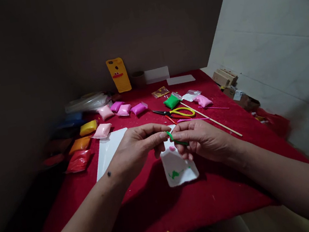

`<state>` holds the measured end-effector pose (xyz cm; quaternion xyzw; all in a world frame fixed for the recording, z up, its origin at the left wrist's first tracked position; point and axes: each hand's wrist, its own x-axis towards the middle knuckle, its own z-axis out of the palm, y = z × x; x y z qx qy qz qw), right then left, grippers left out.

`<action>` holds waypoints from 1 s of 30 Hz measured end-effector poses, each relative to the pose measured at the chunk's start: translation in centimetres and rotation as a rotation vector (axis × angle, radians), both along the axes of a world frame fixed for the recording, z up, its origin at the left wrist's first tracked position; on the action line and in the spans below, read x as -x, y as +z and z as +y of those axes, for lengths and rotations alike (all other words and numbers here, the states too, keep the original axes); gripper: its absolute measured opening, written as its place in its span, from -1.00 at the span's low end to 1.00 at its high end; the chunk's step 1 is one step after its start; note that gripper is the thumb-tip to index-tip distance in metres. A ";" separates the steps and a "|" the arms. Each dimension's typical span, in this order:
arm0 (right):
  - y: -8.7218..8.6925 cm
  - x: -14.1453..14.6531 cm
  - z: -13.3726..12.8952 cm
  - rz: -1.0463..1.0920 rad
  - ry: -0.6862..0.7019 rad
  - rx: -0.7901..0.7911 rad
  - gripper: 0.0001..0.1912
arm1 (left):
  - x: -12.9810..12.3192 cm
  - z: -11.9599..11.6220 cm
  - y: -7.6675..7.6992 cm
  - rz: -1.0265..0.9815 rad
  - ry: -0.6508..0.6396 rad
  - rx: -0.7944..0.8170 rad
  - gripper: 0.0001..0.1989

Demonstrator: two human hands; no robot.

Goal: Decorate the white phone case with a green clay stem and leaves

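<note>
Your left hand (141,141) has its thumb and index finger brought nearly together at the near end of a small green strip (170,135), touching it with the tips. Your right hand (198,138) holds the same strip in a narrow pinch, its fingers curled under so that they hide part of the green. The strip is held up between your two hands, above the far part of a white tray (182,164), which bears a pink blob (172,148) and green smears (174,174); your hands cover some of the tray's far end. Just beyond your right hand lie a yellow-handled cutting tool (182,112), a thin pink stick (191,119) and a long pale wooden stick (216,121) slanting toward the right. A green packet (172,101) sits behind the tool, with a pink packet (204,100) to its right. To your left, your forearm overlaps a white sheet (110,151), and near that lie red (79,161), orange (79,144) and yellow packets (88,127). At the back of the red-covered desk (151,213), a yellow phone case (120,75) stands upright beside a dark cup (138,79).
</note>
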<state>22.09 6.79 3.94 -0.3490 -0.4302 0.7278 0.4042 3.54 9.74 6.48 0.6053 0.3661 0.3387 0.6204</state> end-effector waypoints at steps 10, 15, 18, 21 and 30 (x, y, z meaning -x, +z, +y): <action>-0.2 0.0 0.1 0.046 -0.015 0.036 -0.80 | -0.2 0.3 -1.0 -0.106 -0.059 0.095 -0.91; 0.0 0.1 -0.1 0.071 0.001 0.048 -0.77 | -0.3 0.3 -1.4 -0.154 -0.032 0.112 -0.91; 0.1 0.1 -0.1 0.068 0.007 0.060 -0.77 | -0.2 0.4 -1.4 -0.164 -0.021 0.135 -0.90; -0.1 0.1 0.0 0.065 0.000 0.076 -0.81 | -0.1 0.5 -1.5 -0.166 -0.031 0.163 -0.89; -0.5 0.3 0.1 0.096 -0.006 0.097 -0.79 | -0.5 0.4 -2.0 -0.188 -0.050 0.197 -0.86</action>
